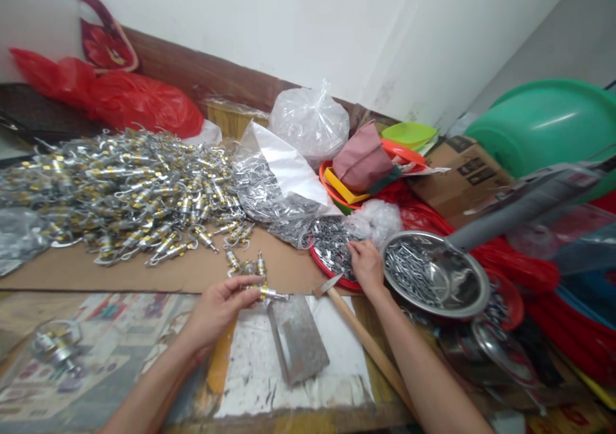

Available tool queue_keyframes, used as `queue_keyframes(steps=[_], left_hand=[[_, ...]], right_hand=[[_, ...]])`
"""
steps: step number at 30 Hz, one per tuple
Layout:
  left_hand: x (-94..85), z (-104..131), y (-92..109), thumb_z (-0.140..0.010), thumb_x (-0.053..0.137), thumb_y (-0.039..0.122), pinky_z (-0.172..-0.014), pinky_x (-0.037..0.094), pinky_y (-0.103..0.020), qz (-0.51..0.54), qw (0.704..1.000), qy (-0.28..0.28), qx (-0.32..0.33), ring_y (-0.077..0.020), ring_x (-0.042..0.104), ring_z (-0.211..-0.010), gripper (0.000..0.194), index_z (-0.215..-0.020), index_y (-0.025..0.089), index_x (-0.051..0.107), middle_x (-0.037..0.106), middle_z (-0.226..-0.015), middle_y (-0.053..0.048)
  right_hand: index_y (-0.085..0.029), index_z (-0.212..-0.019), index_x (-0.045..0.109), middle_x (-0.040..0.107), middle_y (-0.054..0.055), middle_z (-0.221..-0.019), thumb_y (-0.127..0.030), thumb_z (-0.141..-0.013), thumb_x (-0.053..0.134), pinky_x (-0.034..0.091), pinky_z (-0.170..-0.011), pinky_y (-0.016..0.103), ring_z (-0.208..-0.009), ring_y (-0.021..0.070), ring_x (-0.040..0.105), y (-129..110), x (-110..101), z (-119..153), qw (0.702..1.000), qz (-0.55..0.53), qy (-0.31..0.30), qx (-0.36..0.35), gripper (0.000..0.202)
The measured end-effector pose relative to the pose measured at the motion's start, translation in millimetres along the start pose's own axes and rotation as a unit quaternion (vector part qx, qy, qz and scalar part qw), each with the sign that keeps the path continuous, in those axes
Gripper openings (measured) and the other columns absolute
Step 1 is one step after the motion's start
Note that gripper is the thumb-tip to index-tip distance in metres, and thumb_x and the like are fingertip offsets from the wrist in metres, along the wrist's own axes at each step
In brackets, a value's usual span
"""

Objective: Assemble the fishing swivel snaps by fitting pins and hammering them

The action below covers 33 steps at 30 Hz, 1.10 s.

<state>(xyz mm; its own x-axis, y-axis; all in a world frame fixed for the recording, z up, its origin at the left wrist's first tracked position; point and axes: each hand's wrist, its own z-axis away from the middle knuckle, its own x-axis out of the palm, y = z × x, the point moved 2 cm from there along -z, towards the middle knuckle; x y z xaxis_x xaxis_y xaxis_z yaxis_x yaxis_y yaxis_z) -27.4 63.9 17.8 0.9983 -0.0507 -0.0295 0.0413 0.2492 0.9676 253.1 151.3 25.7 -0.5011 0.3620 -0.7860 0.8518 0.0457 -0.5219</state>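
My left hand (224, 309) pinches a silver-and-brass metal fitting (270, 293) between thumb and fingers. The fitting's silver tip lies over the upper edge of a grey metal block (299, 341). My right hand (366, 264) is at a red round tray (320, 262) of small grey metal pieces (334, 238), its fingers drawn together; whatever is between them is too small to make out. Several similar fittings (233, 262) lie just beyond my left hand. A hammer (363, 338) with a wooden handle lies between the block and my right forearm.
A large heap of fittings (144, 190) covers the cardboard (192, 270) at left. One fitting (56, 347) lies apart, front left. Right of my hand is a steel bowl (462, 286) of thin metal pins. Behind stand plastic bags (310, 119), a carton (464, 177) and a green basin (543, 126).
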Motion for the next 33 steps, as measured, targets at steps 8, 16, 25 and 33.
queue_keyframes(steps=[8,16,25,33], left_hand=[[-5.4,27.3,-2.4,-0.055,0.07,0.029,-0.068,0.053,-0.032,-0.077,0.994,0.065,0.045,-0.0228,0.066,-0.069,0.023,-0.077,0.024,0.073,0.074,-0.079,-0.003],[-9.8,47.1,5.6,-0.054,0.07,0.027,-0.073,0.053,-0.035,-0.126,0.981,0.061,0.135,-0.0247,0.067,-0.073,0.014,-0.068,0.029,0.074,0.075,-0.073,-0.002],[2.8,55.4,1.9,-0.058,0.067,0.025,-0.073,0.052,-0.032,-0.082,0.986,0.028,0.139,-0.0221,0.066,-0.072,0.008,-0.059,0.03,0.073,0.074,-0.071,-0.001],[5.1,53.8,9.2,-0.052,0.071,0.022,-0.079,0.05,-0.033,-0.024,0.994,0.016,0.102,-0.0229,0.065,-0.078,0.007,-0.055,0.028,0.073,0.073,-0.077,-0.003]], right_hand=[[-0.019,-0.077,0.07,0.068,0.003,-0.077,-0.017,-0.075,0.057,0.049,-0.066,0.025,-0.072,0.0142,0.063,-110.1,-0.9,95.1,0.95,-0.279,-0.104,-0.095,0.014],[-0.02,-0.074,0.066,0.067,0.0,-0.07,-0.009,-0.068,0.062,0.049,-0.061,0.023,-0.064,0.0136,0.061,-142.9,3.0,135.2,0.925,-0.356,-0.114,-0.07,0.013],[-0.02,-0.077,0.063,0.067,0.001,-0.073,-0.009,-0.07,0.06,0.05,-0.066,0.025,-0.069,0.0145,0.063,-127.5,-3.4,153.4,0.917,-0.378,-0.114,-0.056,0.013],[-0.022,-0.103,0.06,0.065,0.001,-0.097,-0.004,-0.071,0.054,0.049,-0.078,0.026,-0.086,0.013,0.061,-112.5,-7.6,111.4,0.865,-0.394,-0.303,-0.074,0.037]])
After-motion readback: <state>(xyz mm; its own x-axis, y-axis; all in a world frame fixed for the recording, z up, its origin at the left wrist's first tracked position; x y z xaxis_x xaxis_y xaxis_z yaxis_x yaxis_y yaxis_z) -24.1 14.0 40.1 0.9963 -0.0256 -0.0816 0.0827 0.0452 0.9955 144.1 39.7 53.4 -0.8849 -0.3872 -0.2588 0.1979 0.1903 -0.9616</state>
